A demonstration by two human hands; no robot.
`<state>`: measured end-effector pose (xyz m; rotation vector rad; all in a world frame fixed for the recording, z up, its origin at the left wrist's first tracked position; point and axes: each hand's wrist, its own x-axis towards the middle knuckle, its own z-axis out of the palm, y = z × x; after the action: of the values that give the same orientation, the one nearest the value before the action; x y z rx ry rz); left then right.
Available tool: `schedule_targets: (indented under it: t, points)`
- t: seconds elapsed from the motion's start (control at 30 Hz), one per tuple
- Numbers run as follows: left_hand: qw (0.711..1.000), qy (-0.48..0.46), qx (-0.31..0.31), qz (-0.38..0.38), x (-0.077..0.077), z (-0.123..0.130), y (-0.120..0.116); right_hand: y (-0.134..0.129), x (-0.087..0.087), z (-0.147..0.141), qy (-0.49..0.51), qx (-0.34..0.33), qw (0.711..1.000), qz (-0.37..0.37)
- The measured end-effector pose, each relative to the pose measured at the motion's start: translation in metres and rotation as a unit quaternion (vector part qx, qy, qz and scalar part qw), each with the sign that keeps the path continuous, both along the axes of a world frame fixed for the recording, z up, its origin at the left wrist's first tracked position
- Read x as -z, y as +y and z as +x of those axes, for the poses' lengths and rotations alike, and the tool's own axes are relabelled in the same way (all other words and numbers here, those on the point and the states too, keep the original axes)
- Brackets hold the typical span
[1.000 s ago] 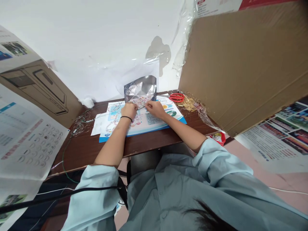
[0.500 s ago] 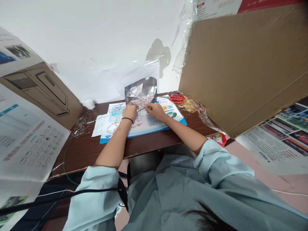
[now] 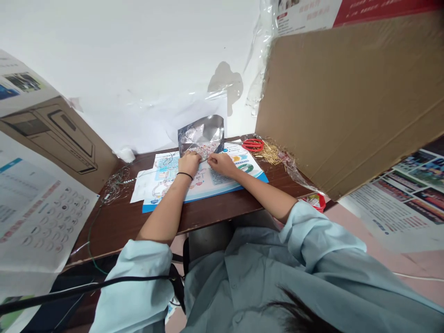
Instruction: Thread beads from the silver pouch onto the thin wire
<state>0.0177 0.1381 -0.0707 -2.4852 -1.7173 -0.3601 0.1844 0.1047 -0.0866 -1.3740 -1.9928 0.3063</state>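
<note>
My left hand [image 3: 189, 163] is closed with curled fingers at the front edge of a silvery pouch [image 3: 215, 126]. Small pink and white beads [image 3: 204, 149] lie in this pouch, which gapes toward me. Just to the right, my right hand [image 3: 222, 164] pinches its thumb and fingers together near the same edge. A thin pale line seems to run between the two hands, too fine to name. Both hands rest over a printed blue-and-white sheet [image 3: 208, 186]. What sits inside either grip is hidden or too small to see.
Red-handled scissors [image 3: 253, 145] lie beside a heap of thin golden sticks [image 3: 271, 153]. Tangled clear thread [image 3: 116, 186] is on the left of the brown table [image 3: 211, 213]. Cardboard panels stand left [image 3: 64, 134] and right [image 3: 347, 101]; a white wall [image 3: 138, 51] closes the back.
The view has shifted slightly, so the scene sits a little lower. My hands stay at the pouch's front edge, with the left hand's fingers a bit more turned toward the right hand.
</note>
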Motion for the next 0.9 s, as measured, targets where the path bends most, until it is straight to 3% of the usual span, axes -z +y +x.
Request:
schedule_targets:
  t: [0.63,0.77,0.9]
  points:
    - [0.998,-0.027,-0.049,-0.014,0.0012,-0.0002,-0.0002,-0.0013,0.0009,-0.0003,-0.028,-0.006,1.000,-0.003]
    - [0.994,-0.099,-0.045,0.007,0.0043,-0.0045,0.0017,-0.0019,-0.0005,-0.0005,-0.032,-0.001,0.999,-0.007]
    - [0.960,-0.273,-0.052,0.023,0.0030,-0.0053,0.0029,0.0001,-0.0009,0.0013,-0.038,-0.004,0.999,-0.005]
